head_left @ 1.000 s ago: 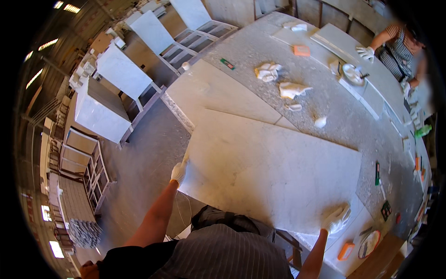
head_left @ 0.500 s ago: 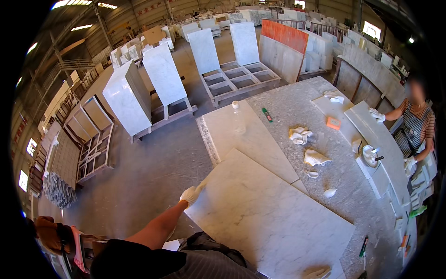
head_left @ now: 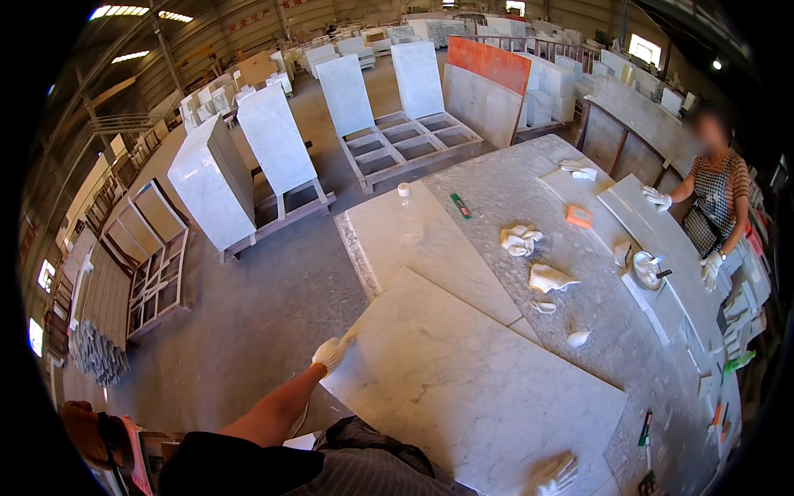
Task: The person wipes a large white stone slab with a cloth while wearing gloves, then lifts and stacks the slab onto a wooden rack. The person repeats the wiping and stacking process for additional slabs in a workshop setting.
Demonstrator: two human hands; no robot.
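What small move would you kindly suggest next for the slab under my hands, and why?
Perhaps turn the nearer slab slightly: it lies askew to the farther slab beyond it, while your gloved left hand is at its left edge and your gloved right hand at its near side.

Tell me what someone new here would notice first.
Probably the large pale marble slab at lower centre, with the person's gloved left hand at its left edge and gloved right hand low on its right. Next might come the red-orange panel standing at top centre, beyond the dusty grey table.
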